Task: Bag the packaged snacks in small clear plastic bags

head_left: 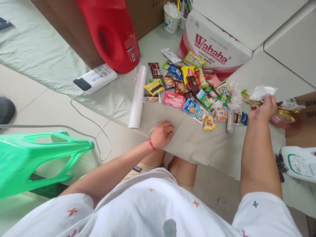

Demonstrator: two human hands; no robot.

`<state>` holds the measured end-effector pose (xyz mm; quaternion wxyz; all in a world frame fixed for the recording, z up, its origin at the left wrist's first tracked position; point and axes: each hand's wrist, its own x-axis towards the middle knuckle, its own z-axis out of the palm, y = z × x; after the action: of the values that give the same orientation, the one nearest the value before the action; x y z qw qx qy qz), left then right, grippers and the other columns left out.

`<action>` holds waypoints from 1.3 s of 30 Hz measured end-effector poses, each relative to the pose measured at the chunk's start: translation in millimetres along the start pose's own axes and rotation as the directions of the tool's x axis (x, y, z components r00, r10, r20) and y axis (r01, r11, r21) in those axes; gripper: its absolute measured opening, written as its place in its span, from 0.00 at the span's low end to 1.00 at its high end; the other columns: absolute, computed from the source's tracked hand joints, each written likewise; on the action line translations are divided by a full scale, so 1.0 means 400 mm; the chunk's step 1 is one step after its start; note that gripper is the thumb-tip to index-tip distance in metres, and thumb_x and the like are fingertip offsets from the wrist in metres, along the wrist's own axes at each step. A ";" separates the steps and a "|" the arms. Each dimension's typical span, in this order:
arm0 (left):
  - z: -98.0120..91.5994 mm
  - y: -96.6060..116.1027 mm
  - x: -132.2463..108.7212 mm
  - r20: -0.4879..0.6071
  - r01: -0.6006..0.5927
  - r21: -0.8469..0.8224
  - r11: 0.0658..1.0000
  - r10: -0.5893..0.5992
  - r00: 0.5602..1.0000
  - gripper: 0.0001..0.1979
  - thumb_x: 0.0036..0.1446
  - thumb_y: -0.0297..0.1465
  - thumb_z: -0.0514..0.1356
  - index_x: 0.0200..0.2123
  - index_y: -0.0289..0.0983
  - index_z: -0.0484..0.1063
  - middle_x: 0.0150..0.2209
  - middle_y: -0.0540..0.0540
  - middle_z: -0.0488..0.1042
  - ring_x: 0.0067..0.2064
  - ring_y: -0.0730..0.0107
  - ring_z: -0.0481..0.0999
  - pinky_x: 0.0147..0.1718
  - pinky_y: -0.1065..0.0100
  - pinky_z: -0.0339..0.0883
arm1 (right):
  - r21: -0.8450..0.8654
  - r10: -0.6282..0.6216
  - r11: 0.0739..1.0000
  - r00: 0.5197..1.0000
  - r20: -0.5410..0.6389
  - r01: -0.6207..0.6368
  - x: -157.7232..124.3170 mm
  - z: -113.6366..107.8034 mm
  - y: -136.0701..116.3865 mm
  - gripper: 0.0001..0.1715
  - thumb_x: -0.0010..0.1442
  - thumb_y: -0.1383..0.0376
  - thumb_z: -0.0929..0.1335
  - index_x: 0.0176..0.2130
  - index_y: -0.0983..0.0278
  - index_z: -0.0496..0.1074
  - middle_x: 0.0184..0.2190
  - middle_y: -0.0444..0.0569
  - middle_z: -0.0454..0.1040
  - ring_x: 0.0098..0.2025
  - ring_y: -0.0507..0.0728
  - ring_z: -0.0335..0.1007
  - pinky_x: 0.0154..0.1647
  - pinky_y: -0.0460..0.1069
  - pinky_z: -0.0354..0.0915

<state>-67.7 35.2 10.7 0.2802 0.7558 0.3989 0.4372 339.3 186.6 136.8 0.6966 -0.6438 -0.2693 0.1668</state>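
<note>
beside snack packets [174,99], the right hand [264,107] pinches what seems clear wrapping [263,92].

1. the right hand [264,108] holds crumpled clear plastic [263,92] beside the wrapped snacks [174,99].
2. the left hand [162,134] curls loosely at the edge of the table [197,143].
3. a white roll [138,97] lies near the red jug [118,39].

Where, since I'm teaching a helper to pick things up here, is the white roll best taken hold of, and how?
Probably a grip around the middle of the white roll, coming from above with the left hand, which is nearer. It's long, narrow and lying on its side; a yellow-and-black packet sits close on its right.
</note>
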 end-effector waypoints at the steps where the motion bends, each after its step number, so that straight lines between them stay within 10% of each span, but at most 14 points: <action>1: -0.003 0.009 0.004 -0.008 0.028 -0.047 0.998 -0.028 1.000 0.11 0.51 0.18 0.52 0.29 0.38 0.71 0.33 0.45 0.77 0.37 0.66 0.75 0.40 0.64 0.69 | 0.124 0.078 0.988 0.991 0.111 -0.091 -0.061 -0.033 -0.014 0.15 0.66 0.73 0.64 0.27 0.61 0.62 0.21 0.36 0.61 0.21 0.44 0.57 0.26 0.48 0.48; 7: 0.028 0.128 0.039 0.285 0.483 -0.515 0.708 -0.390 0.876 0.14 0.65 0.40 0.59 0.43 0.36 0.76 0.40 0.43 0.76 0.34 0.72 0.75 0.29 0.71 0.66 | 0.204 0.288 0.904 0.888 0.358 -0.375 -0.498 -0.200 0.010 0.23 0.47 0.60 0.82 0.31 0.63 0.68 0.24 0.36 0.66 0.21 0.44 0.56 0.19 0.41 0.53; 12: 0.112 0.200 0.049 0.565 0.681 -0.643 0.351 -0.382 0.731 0.26 0.52 0.53 0.68 0.38 0.34 0.74 0.35 0.46 0.76 0.29 0.76 0.71 0.23 0.74 0.59 | 0.100 0.326 0.914 0.857 0.398 -0.393 -0.707 -0.247 0.071 0.25 0.50 0.49 0.80 0.33 0.62 0.71 0.24 0.37 0.63 0.23 0.46 0.55 0.21 0.42 0.55; 17: 0.146 0.221 0.026 0.466 0.666 -0.653 0.360 -0.503 0.728 0.22 0.48 0.47 0.71 0.30 0.34 0.73 0.26 0.51 0.72 0.24 0.82 0.61 0.22 0.74 0.52 | -0.152 0.020 0.988 0.957 0.291 0.026 -0.742 -0.296 0.086 0.26 0.64 0.45 0.70 0.50 0.61 0.74 0.39 0.48 0.73 0.32 0.51 0.66 0.31 0.47 0.66; 23: 0.146 0.258 0.000 0.528 0.698 -0.629 0.342 -0.471 0.707 0.19 0.51 0.46 0.67 0.30 0.35 0.73 0.24 0.52 0.70 0.25 0.78 0.67 0.22 0.74 0.55 | -0.284 -0.064 0.899 0.739 0.671 0.335 -0.765 -0.312 0.081 0.15 0.66 0.53 0.71 0.46 0.59 0.78 0.42 0.51 0.76 0.43 0.57 0.73 0.45 0.53 0.71; 28: 0.141 0.252 -0.006 0.556 0.741 -0.581 0.337 -0.502 0.663 0.18 0.51 0.44 0.67 0.26 0.35 0.71 0.22 0.51 0.70 0.23 0.78 0.68 0.23 0.73 0.56 | -0.215 0.011 0.959 0.730 0.683 0.187 -0.788 -0.313 0.088 0.14 0.67 0.53 0.71 0.43 0.59 0.81 0.42 0.50 0.79 0.45 0.57 0.75 0.48 0.53 0.70; 34: 0.133 0.239 -0.028 0.574 0.739 -0.622 0.260 -0.490 0.656 0.16 0.51 0.43 0.66 0.25 0.35 0.72 0.26 0.48 0.75 0.24 0.78 0.67 0.25 0.72 0.58 | -0.070 0.358 0.923 0.777 0.518 -0.379 -0.769 -0.343 0.106 0.21 0.56 0.46 0.77 0.38 0.60 0.82 0.38 0.48 0.80 0.35 0.53 0.70 0.35 0.48 0.66; 39: 0.133 0.249 -0.036 0.444 0.634 -0.571 0.522 -0.453 0.773 0.15 0.55 0.42 0.64 0.27 0.36 0.73 0.25 0.50 0.73 0.27 0.76 0.67 0.28 0.71 0.59 | -0.103 0.270 0.962 0.841 0.469 -0.252 -0.771 -0.348 0.083 0.25 0.55 0.44 0.77 0.40 0.60 0.81 0.40 0.48 0.79 0.36 0.53 0.69 0.39 0.48 0.67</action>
<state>10.6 -33.2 56.9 0.7107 0.4756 0.3846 0.3476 178.6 -100.4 51.1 0.5668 -0.6259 -0.3460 0.4089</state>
